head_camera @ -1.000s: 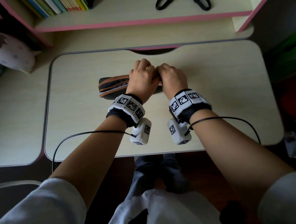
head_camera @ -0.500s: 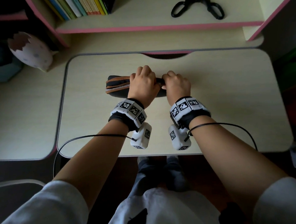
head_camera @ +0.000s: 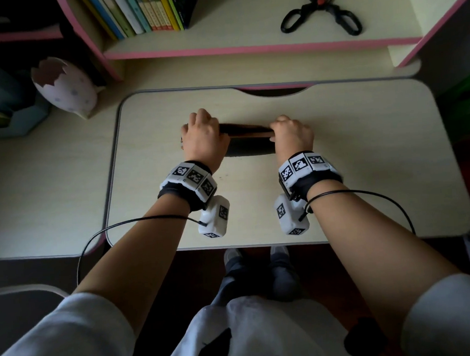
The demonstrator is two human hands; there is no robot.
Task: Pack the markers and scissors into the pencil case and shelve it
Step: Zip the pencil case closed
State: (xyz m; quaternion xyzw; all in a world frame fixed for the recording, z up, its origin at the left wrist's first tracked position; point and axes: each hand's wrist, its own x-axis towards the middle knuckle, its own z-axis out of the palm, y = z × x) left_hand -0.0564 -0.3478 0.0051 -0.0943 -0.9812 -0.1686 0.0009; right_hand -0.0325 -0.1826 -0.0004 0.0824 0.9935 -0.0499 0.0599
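At mid-desk [head_camera: 351, 170], the left hand [head_camera: 202, 137] is curling its fingers over the left end of the black pencil case [head_camera: 250, 147], while the right hand [head_camera: 293, 135] is gripping the right end. Half a second ago the hands were sitting side by side; now they are holding well apart, the case lying between them. Beyond, the scissors [head_camera: 320, 10] are lying on the shelf [head_camera: 233, 37], near upright books [head_camera: 141, 13].

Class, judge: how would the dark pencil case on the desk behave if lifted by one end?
The pencil case looks like soft fabric, so it would probably sag. Long and rounded, it might roll slightly; the left hand and right hand grip its ends.
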